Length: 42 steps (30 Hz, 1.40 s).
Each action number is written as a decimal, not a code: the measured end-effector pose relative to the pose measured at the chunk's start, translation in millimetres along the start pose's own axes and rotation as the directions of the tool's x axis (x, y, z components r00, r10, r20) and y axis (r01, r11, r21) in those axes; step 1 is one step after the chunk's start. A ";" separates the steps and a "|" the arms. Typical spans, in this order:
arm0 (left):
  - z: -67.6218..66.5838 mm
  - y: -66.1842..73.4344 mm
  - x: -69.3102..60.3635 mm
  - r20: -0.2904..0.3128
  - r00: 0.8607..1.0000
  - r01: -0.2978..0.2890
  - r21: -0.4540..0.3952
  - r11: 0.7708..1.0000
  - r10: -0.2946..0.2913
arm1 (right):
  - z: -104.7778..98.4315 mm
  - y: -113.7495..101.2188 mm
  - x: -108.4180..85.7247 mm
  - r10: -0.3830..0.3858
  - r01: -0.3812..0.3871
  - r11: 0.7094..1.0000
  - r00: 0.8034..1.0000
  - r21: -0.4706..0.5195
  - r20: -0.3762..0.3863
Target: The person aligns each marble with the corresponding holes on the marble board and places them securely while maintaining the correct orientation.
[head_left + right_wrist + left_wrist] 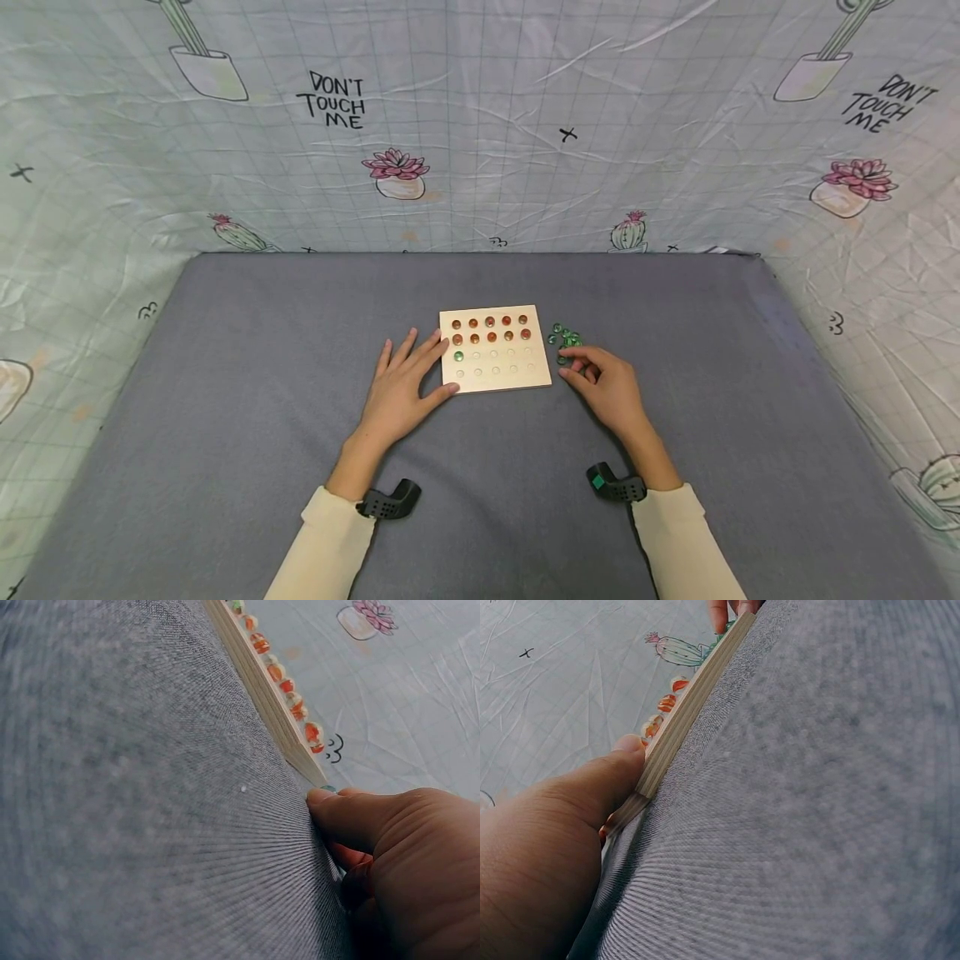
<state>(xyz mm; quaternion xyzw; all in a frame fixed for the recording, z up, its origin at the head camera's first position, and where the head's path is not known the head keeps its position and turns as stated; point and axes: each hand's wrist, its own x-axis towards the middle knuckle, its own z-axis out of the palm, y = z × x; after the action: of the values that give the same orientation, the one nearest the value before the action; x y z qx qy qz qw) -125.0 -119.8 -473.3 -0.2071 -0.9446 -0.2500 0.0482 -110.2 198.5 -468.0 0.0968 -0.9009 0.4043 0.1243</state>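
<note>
A pale wooden board (504, 363) lies on the grey cloth, its top two rows of hollows holding orange-red marbles (490, 322). One green marble (459, 356) sits at the left end of the third row; the other hollows there and in the bottom row are bare. The left hand (397, 400) spreads its fingers at the board's left edge, thumb on the near corner. Right of the board, the right hand (609, 392) has thumb and forefinger around a green marble (562, 360). In the right wrist view the right hand (412, 847) mostly hides it.
Several loose green marbles (572, 339) lie in a cluster beside the board's right side, just beyond the right hand. Grey cloth (262, 375) covers the table. A patterned curtain (487, 167) rises behind it and at both sides.
</note>
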 end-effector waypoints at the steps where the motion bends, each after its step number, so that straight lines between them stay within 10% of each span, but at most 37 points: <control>1: -0.1 0.0 0.0 -0.001 1.000 0.000 0.001 1.000 0.000 | 0.1 0.2 -0.1 0.000 0.000 1.000 1.000 0.001 0.000; 42: 0.5 1.0 -0.3 -0.003 1.000 0.001 0.005 1.000 -0.001 | 0.2 -0.2 0.0 0.026 -0.026 0.999 1.000 -0.033 0.010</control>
<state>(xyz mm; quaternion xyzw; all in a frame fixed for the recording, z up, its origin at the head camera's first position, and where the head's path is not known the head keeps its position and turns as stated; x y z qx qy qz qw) -124.2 -118.9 -473.3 -0.2060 -0.9453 -0.2482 0.0498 -110.2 198.3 -468.0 0.0852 -0.9092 0.3907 0.1157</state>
